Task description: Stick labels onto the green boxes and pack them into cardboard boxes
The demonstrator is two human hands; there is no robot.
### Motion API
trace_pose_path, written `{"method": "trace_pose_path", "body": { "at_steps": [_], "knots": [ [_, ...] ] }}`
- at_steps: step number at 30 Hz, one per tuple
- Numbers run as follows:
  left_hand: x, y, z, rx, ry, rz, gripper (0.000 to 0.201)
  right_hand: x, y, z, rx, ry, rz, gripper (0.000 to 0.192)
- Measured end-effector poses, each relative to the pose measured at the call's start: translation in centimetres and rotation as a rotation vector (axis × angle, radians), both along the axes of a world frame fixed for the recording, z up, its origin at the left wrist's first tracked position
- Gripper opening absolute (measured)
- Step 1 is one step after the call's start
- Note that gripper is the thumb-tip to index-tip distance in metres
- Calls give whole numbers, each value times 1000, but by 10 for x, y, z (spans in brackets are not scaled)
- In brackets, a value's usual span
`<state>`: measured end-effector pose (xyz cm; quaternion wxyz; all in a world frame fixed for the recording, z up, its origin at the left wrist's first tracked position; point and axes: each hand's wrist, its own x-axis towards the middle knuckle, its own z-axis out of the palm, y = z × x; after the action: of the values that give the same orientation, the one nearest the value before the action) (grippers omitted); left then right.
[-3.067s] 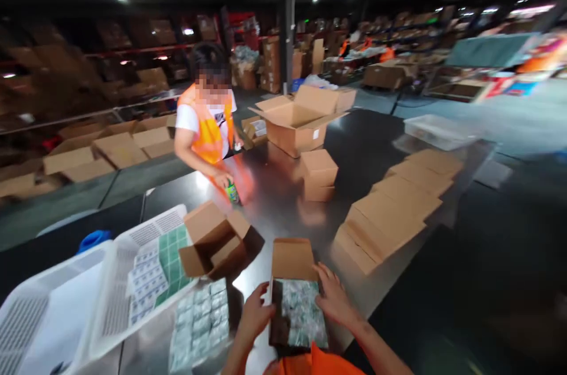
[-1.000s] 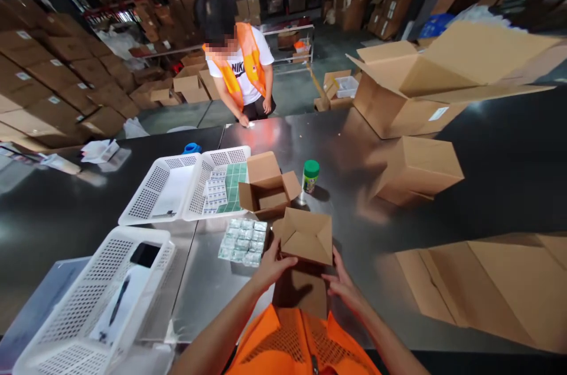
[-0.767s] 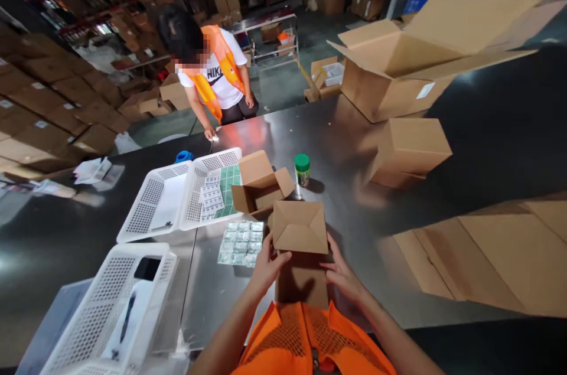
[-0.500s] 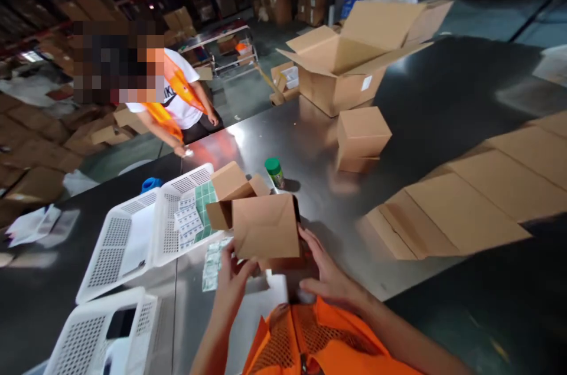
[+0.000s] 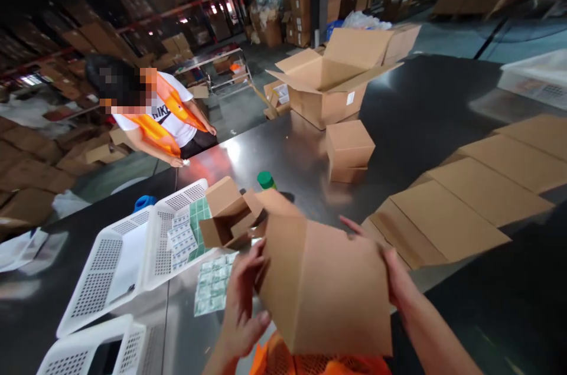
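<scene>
Closed brown corrugated cardboard box (image 5: 325,289) lifted over near desk edge, clamped between left hand (image 5: 241,298) and right hand (image 5: 396,280), grip flat on opposite sides (likely light, stiff; walls dent).

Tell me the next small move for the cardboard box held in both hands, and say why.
Probably lower the cardboard box flat onto the steel table. Both the left hand and the right hand grip its sides, lifted and tilted toward the camera, with its flaps looking folded shut. The bare table ahead, short of the green-capped bottle, offers room; a steady surface would suit pressing the flaps.
</scene>
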<state>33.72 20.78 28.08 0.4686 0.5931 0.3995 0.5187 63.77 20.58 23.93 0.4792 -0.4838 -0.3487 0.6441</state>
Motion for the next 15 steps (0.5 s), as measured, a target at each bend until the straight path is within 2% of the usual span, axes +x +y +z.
{"method": "trace_pose_path", "body": {
  "at_steps": [1, 3, 5, 6, 8, 9, 12, 15],
  "knots": [
    [7, 6, 5, 28, 71, -90, 60, 8, -4, -6, 8, -15, -49, 99],
    [20, 25, 10, 46, 217, -248, 55, 18, -9, -23, 93, -126, -243, 78],
    [31, 54, 3, -29, 326, -324, 49, 19, -8, -43, 257, -373, -476, 58],
    [35, 71, -4, -103, 381, -312, 43, 15, -6, -54, 342, -523, -563, 52],
    [41, 108, -26, -210, 515, -145, 31, 5, 1, -79, 440, -798, -663, 44],
    [43, 127, -37, -233, 560, -60, 31, 0, 5, -93, 436, -900, -679, 41],
    [44, 185, -64, -261, 648, 147, 39, -8, 19, -139, 334, -1060, -580, 41],
    [42, 234, -74, -283, 711, 298, 47, -6, 29, -179, 323, -1125, -418, 46]
  ]
}}
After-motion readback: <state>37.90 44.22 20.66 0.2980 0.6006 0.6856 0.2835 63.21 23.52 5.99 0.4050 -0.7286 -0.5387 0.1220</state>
